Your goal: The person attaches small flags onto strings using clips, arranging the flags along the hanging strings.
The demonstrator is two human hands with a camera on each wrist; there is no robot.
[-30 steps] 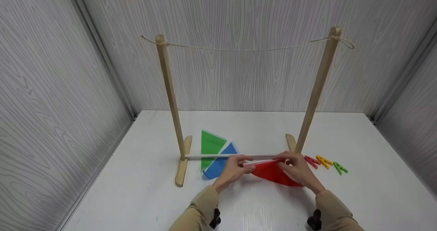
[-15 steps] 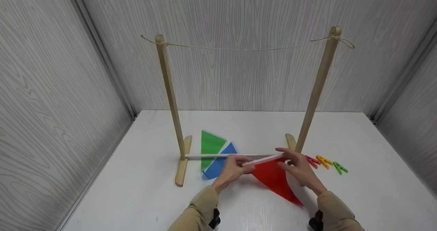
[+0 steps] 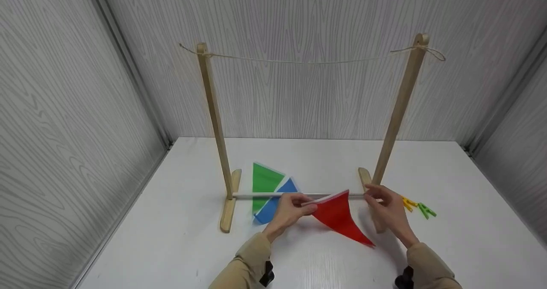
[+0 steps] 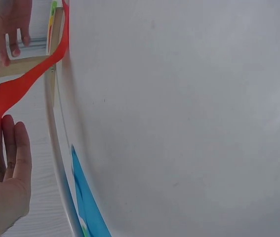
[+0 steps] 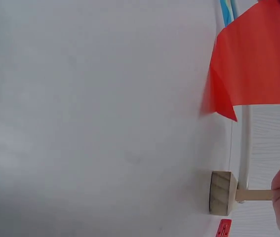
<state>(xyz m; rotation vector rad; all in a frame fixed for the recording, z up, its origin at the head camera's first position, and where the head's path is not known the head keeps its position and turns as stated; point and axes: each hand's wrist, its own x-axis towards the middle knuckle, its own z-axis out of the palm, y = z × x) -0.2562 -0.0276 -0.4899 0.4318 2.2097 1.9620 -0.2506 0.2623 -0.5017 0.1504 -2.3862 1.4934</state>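
A red triangular pennant (image 3: 337, 215) with a white top edge hangs from my left hand (image 3: 290, 212), whose thumb and fingers pinch the edge's left end. In the left wrist view, that pinch on the red cloth appears at the left side. The pennant's pointed tip trails toward the table at the front right. My right hand (image 3: 389, 207) is off the pennant, in front of the right post's foot, fingers loosely bent around nothing. A red clothespin (image 5: 223, 228) shows in the right wrist view; in the head view my right hand hides it. Yellow (image 3: 409, 203) and green (image 3: 426, 210) clothespins lie beyond that hand.
A wooden stand has a left post (image 3: 216, 126), a right post (image 3: 397, 113) and a white crossbar (image 3: 256, 194) low between them. A string (image 3: 307, 62) is tied between the post tops. Green (image 3: 265, 178) and blue (image 3: 269, 210) pennants lie under the crossbar, partly overlapping.
The right hand has let go of the red pennant's right end and moved right toward the clothespins. The pennant has unfolded, its tip dropping toward the front. The left hand keeps its pinch.
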